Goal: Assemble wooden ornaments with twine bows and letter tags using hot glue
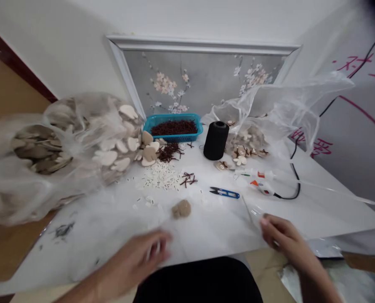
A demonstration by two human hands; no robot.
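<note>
My left hand (139,256) is over the front edge of the table, fingers curled and smeared by motion; whether they hold anything cannot be made out. Just beyond it a small beige felt-like piece (181,208) with a rounded shape lies on the table. Toward the right front, my right hand (282,236) is closed with thumb and forefinger pinched together; what they hold is unclear. Near its fingertips is some clear plastic (257,212). Blue thread snips (225,192) and a white glue gun (264,187) with an orange tip lie beyond my right hand.
Small white tags (162,176) and dark brown bows (189,179) lie mid-table. Behind them stand a blue basket (174,138) of brown ribbon pieces and a black thread cone (216,141). Plastic bags (89,139) of beige pieces fill the left; another bag (278,109) stands right.
</note>
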